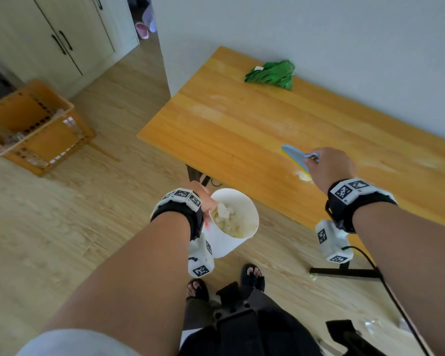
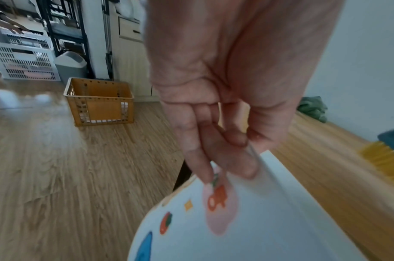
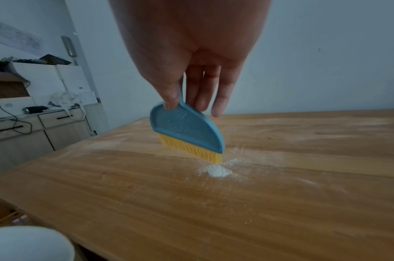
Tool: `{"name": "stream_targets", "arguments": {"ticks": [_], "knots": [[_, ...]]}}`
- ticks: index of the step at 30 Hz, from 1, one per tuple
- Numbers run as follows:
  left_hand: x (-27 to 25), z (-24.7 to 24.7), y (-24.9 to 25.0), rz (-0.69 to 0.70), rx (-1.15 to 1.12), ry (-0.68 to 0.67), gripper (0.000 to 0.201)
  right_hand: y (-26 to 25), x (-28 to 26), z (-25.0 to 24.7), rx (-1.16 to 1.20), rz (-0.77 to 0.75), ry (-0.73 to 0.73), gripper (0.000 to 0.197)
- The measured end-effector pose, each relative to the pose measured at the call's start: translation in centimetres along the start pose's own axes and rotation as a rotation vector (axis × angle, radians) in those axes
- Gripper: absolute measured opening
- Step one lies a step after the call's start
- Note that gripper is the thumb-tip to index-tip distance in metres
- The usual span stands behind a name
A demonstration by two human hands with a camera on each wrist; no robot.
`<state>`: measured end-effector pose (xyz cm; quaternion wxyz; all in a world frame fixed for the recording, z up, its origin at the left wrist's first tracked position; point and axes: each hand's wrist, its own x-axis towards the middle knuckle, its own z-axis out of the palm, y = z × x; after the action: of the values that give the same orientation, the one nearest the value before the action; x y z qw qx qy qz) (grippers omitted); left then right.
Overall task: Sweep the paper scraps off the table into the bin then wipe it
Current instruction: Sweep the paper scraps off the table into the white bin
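My right hand point(image 1: 328, 167) point(image 3: 186, 98) pinches the handle of a small blue brush with yellow bristles point(image 1: 294, 158) point(image 3: 189, 136). Its bristles touch the wooden table point(image 1: 229, 129) point(image 3: 146, 203) beside a small white pile of scraps and powder point(image 1: 304, 176) point(image 3: 218, 172). My left hand point(image 1: 203, 199) point(image 2: 227, 141) grips the rim of a white bin point(image 1: 233, 222) point(image 2: 258, 220), held tilted in the air just off the table's near edge. Paper scraps point(image 1: 228, 219) lie inside it. A crumpled green cloth point(image 1: 271, 74) point(image 2: 312, 108) lies at the table's far side by the wall.
An orange slotted crate point(image 1: 34, 127) point(image 2: 100, 102) stands on the wood floor to the left. Cabinets point(image 1: 59, 39) line the back wall. Black table legs point(image 1: 344, 272) and a cable sit near my sandalled feet point(image 1: 224, 281). White dusty streaks mark the tabletop.
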<state>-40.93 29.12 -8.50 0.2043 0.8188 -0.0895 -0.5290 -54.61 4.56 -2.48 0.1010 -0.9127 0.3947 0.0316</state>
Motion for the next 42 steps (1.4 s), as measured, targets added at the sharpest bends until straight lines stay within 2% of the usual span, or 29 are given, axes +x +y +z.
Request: {"name": "stream_targets", "arguments": {"ticks": [2, 4, 5, 7, 9, 11, 14, 20, 23, 25, 28, 35, 42], "knots": [[0.4, 1.1, 0.6, -0.006, -0.004, 0.015, 0.046, 1.2, 0.5, -0.2, -0.018, 0.039, 0.025, 0.031], [0.6, 2.2, 1.4, -0.033, 0.011, 0.018, 0.018, 2.5, 1.0, -0.3, -0.017, 0.086, 0.053, 0.030], [0.8, 2.7, 1.9, -0.051, 0.012, -0.004, 0.013, 3.1, 1.3, -0.4, -0.019, 0.107, 0.070, 0.030], [1.4, 4.1, 2.7, -0.071, -0.001, -0.054, 0.023, 4.2, 2.0, -0.5, -0.025, 0.127, 0.089, 0.029], [2.6, 5.3, 3.1, -0.074, -0.033, -0.079, 0.051, 5.1, 2.7, -0.5, -0.023, 0.130, 0.070, 0.028], [3.3, 6.3, 3.7, -0.074, -0.042, -0.103, 0.058, 5.8, 3.3, -0.3, -0.009, 0.142, 0.038, 0.028], [4.1, 6.9, 4.7, -0.076, -0.022, -0.091, 0.055, 6.0, 4.1, 0.2, 0.048, 0.155, -0.019, 0.030], [6.0, 7.8, 5.1, -0.067, -0.099, -0.110, 0.067, 5.5, 4.0, 0.4, 0.123, 0.169, -0.156, 0.035], [6.2, 8.1, 5.1, -0.045, -0.132, -0.089, 0.063, 5.4, 3.0, 0.3, 0.180, 0.157, -0.196, 0.041], [6.1, 8.3, 5.0, -0.043, -0.157, -0.105, 0.061, 5.1, 2.3, 0.1, 0.222, 0.144, -0.229, 0.036], [6.1, 8.5, 5.0, -0.037, -0.166, -0.138, 0.063, 4.8, 1.8, -0.4, 0.241, 0.122, -0.216, 0.030], [6.5, 9.0, 5.0, -0.024, -0.149, -0.113, 0.067, 4.9, 2.8, -1.4, 0.210, 0.104, -0.058, 0.028], [6.8, 9.1, 5.0, -0.038, -0.183, -0.099, 0.063, 3.3, 1.9, 0.6, 0.125, 0.011, -0.202, 0.026]]}}
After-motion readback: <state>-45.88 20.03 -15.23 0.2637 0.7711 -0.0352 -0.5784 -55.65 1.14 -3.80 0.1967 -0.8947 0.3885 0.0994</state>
